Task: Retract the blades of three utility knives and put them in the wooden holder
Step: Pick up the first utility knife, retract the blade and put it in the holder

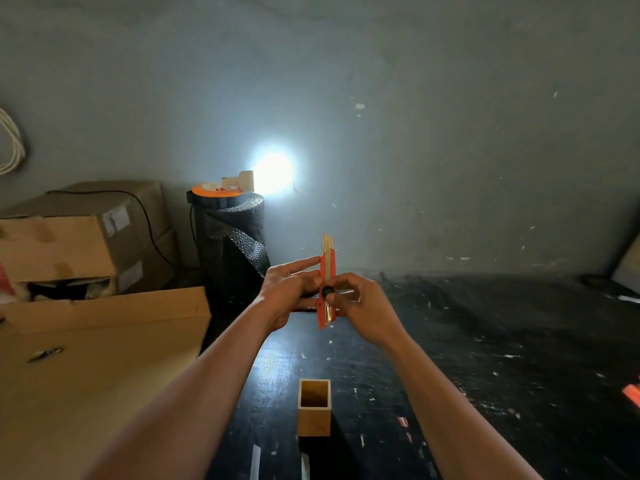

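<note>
Fingers of the left hand (291, 285) pinch the orange utility knife (327, 289) upright above the black table (485, 341); the right hand (363, 303) grips its black lock wheel (327, 291). Blade (328, 244) still protrudes, so retracting seems underway. Next: slide it in, then lower it into the empty wooden holder (314, 415) near the table's front edge.

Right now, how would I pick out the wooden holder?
Start at the dark, paint-flecked table. Below the two raised hands stands the wooden holder, near the front edge. It is a small, square, open-topped pale wood box, empty, unlike the big cardboard boxes at left.
</note>
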A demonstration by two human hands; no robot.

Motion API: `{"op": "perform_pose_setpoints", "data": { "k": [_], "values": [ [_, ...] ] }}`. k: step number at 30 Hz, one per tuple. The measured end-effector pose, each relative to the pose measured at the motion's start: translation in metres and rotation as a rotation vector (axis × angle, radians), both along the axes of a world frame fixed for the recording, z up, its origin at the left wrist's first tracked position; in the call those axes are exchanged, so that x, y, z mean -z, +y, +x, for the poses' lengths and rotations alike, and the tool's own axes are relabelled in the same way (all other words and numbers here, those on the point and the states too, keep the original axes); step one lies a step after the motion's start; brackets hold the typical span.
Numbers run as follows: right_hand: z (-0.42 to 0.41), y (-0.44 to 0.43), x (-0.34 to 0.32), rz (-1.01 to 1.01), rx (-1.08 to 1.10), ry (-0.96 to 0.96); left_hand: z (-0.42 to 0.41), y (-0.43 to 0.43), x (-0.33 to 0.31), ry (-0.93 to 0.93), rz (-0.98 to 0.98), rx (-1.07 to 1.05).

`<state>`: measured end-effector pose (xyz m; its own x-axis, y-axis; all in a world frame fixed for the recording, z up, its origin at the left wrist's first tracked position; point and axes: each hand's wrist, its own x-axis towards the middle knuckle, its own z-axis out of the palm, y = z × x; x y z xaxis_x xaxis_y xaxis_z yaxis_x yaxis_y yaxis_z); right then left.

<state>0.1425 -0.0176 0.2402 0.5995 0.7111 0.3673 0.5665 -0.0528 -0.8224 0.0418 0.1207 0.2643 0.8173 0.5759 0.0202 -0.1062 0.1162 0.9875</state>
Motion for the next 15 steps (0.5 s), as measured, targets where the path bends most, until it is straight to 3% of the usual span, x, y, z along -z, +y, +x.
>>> {"op": "perform_pose_setpoints", "data": {
  "k": [15],
  "values": [
    [-0.001,0.01,0.017,-0.03,0.044,-0.014,0.016,0.008,-0.003,-0.019,0.055,-0.125]
  ]
}}
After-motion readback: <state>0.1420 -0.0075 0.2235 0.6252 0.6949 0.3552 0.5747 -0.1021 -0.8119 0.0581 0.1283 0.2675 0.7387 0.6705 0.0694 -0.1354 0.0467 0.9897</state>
